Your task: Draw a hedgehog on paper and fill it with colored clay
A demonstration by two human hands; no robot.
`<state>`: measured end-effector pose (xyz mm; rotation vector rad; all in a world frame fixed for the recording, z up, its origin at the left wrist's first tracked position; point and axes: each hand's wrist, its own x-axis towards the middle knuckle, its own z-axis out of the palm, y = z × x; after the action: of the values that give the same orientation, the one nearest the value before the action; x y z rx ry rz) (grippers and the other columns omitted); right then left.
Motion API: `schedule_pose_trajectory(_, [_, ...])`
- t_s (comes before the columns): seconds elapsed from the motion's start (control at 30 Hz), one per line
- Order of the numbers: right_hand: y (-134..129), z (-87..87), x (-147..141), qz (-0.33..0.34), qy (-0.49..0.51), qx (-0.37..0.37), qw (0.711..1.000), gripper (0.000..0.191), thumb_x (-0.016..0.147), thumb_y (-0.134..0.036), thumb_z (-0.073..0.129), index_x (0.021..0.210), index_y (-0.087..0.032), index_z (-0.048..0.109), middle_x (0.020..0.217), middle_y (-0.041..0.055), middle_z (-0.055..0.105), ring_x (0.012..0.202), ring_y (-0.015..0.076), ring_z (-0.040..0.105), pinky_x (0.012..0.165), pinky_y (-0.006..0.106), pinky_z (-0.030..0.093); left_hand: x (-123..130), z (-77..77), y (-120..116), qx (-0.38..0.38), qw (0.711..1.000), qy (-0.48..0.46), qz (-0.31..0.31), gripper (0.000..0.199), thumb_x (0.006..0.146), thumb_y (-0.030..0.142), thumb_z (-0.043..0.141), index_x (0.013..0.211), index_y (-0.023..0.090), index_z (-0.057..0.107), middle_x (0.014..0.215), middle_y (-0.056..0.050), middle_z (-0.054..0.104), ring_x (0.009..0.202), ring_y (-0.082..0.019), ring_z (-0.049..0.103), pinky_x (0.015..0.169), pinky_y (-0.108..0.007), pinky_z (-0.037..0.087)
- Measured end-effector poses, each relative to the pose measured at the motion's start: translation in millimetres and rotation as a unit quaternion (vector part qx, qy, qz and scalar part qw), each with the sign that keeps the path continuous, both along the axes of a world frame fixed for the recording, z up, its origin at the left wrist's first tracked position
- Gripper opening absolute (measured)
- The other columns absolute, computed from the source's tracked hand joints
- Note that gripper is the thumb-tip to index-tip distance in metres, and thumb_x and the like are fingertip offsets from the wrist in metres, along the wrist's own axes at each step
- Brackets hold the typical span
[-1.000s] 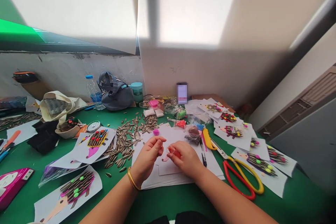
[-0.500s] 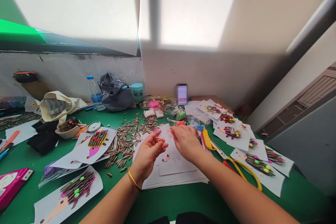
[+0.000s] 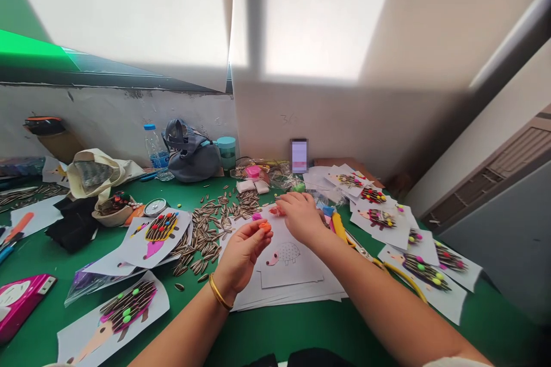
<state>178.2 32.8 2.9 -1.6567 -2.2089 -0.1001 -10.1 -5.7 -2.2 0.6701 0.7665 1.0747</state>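
Observation:
Between the thumb and fingers of my left hand [image 3: 245, 249] is a small lump of orange modelling clay [image 3: 265, 227]. My right hand [image 3: 302, 217] reaches over the top of the papers, palm down, its fingers curled on a piece of red-orange clay [image 3: 276, 212] partly hidden beneath them. Below both hands lies a sheet with a printed hedgehog [image 3: 287, 253], its snout coloured pinkish, on a stack of white paper [image 3: 284, 295]. A pink bit of clay [image 3: 256, 217] sits near my left fingertips.
Sunflower seeds [image 3: 206, 235] are heaped left of the paper. Finished hedgehog pictures [image 3: 159, 229] lie on the left, with more [image 3: 424, 269] on the right. Yellow-handled scissors [image 3: 407, 281] lie beside my right forearm. A phone [image 3: 299, 156] leans against the wall.
My right hand has shifted slightly up and left, and red-orange clay now shows under its fingertips. My left hand, still pinching the orange clay, has risen slightly.

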Motion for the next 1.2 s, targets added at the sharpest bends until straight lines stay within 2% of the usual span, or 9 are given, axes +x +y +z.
schedule_pose_trajectory(0.17, [-52, 0.4, -5, 0.076, 0.275, -0.033, 0.958, 0.025, 0.095, -0.027, 0.049, 0.116, -0.024, 0.064, 0.115, 0.0054, 0.068, 0.109, 0.0217, 0.059, 0.095, 0.038, 0.045, 3, -3.4, -4, 0.019, 1.000, -0.007, -0.010, 0.032, 0.066, 0.026, 0.086, 0.091, 0.017, 0.068, 0.085, -0.003, 0.071, 0.074, -0.010, 0.065, 0.071, -0.020, 0.052])
schedule_pose_trajectory(0.3, [-71, -15.6, -13, 0.089, 0.390, -0.043, 0.916, 0.033, 0.087, -0.035, 0.066, 0.118, -0.025, 0.062, 0.107, 0.0041, 0.069, 0.102, 0.0216, 0.061, 0.090, 0.037, 0.048, 7, -4.4, -9, 0.056, 0.997, -0.001, -0.054, 0.030, 0.070, 0.027, 0.083, 0.093, 0.019, 0.064, 0.087, -0.002, 0.068, 0.072, -0.012, 0.063, 0.063, -0.022, 0.050])
schedule_pose_trajectory(0.37, [-73, -21.1, -15, 0.096, 0.420, -0.023, 0.902, 0.026, 0.086, -0.033, 0.069, 0.110, -0.025, 0.065, 0.102, 0.0030, 0.069, 0.098, 0.0203, 0.061, 0.087, 0.035, 0.048, 10, -6.3, -10, 0.072, 0.995, 0.010, -0.063, 0.028, 0.072, 0.027, 0.081, 0.091, 0.020, 0.062, 0.085, 0.000, 0.066, 0.070, -0.011, 0.061, 0.059, -0.023, 0.048])
schedule_pose_trajectory(0.47, [-74, -22.9, -16, 0.117, 0.417, 0.006, 0.901, 0.011, 0.091, -0.031, 0.063, 0.098, -0.025, 0.069, 0.091, 0.0019, 0.070, 0.091, 0.0189, 0.061, 0.084, 0.034, 0.046, 11, -12.6, -9, 0.100, 0.991, 0.054, -0.064, 0.023, 0.072, 0.029, 0.081, 0.083, 0.018, 0.063, 0.075, 0.001, 0.063, 0.063, -0.010, 0.057, 0.058, -0.023, 0.046])
schedule_pose_trajectory(0.63, [-76, -21.5, -11, 0.130, 0.372, 0.026, 0.919, 0.018, 0.095, -0.034, 0.056, 0.089, -0.024, 0.069, 0.081, 0.0019, 0.069, 0.081, 0.0183, 0.059, 0.080, 0.034, 0.044, 12, -17.7, -8, 0.118, 0.981, 0.145, -0.046, 0.028, 0.071, 0.034, 0.080, 0.091, 0.016, 0.072, 0.073, -0.002, 0.066, 0.062, -0.012, 0.055, 0.059, -0.026, 0.046])
schedule_pose_trajectory(0.87, [-73, -34.8, -7, 0.037, 0.386, 0.027, 0.921, 0.031, 0.083, -0.050, 0.068, 0.088, -0.022, 0.058, 0.081, 0.0013, 0.063, 0.078, 0.0188, 0.058, 0.073, 0.032, 0.046, 12, -5.4, -13, 0.184, 0.954, 0.210, -0.108, 0.030, 0.083, 0.043, 0.067, 0.096, 0.018, 0.077, 0.092, -0.007, 0.067, 0.072, -0.015, 0.053, 0.068, -0.027, 0.045])
schedule_pose_trajectory(0.97, [-73, -37.7, -6, 0.060, 0.379, 0.030, 0.923, 0.036, 0.084, -0.055, 0.065, 0.098, -0.022, 0.059, 0.082, 0.0015, 0.063, 0.079, 0.0191, 0.057, 0.074, 0.033, 0.046, 11, -7.5, -12, 0.162, 0.960, 0.186, -0.130, 0.028, 0.081, 0.041, 0.070, 0.093, 0.016, 0.076, 0.089, -0.007, 0.065, 0.072, -0.014, 0.052, 0.069, -0.027, 0.044])
schedule_pose_trajectory(1.1, [-75, -32.7, -9, 0.123, 0.385, 0.046, 0.913, 0.046, 0.084, -0.059, 0.062, 0.113, -0.023, 0.061, 0.086, 0.0031, 0.063, 0.082, 0.0198, 0.057, 0.077, 0.035, 0.047, 12, -11.1, -12, 0.116, 0.977, 0.154, -0.089, 0.035, 0.079, 0.038, 0.072, 0.107, 0.017, 0.066, 0.068, 0.000, 0.060, 0.063, -0.012, 0.050, 0.063, -0.025, 0.042])
schedule_pose_trajectory(1.2, [-77, -27.5, -10, 0.148, 0.367, 0.039, 0.917, 0.031, 0.088, -0.051, 0.062, 0.105, -0.025, 0.067, 0.087, 0.0033, 0.063, 0.084, 0.0196, 0.057, 0.078, 0.035, 0.046, 13, -11.5, -13, 0.115, 0.979, 0.154, -0.063, 0.045, 0.075, 0.037, 0.077, 0.112, 0.020, 0.057, 0.067, 0.003, 0.061, 0.061, -0.011, 0.052, 0.062, -0.024, 0.043])
